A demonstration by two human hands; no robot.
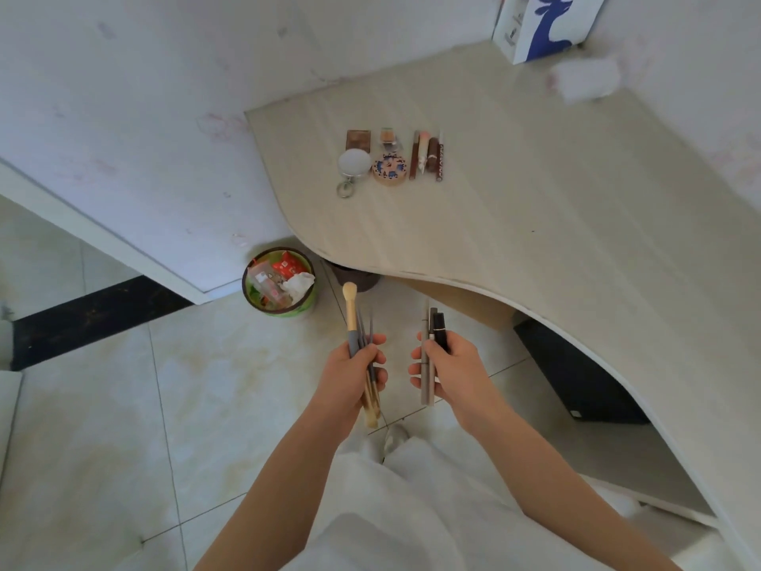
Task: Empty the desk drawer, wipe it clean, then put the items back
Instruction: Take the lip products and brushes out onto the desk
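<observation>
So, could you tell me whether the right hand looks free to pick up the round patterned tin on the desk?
Probably not yet: the right hand already grips pens, though nothing blocks the way to the tin.

Full waste bin [280, 283] beside deer-print box [543, 24].

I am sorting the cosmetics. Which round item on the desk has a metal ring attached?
The white round compact mirror, leftmost; the patterned round wooden box beside it has none.
</observation>
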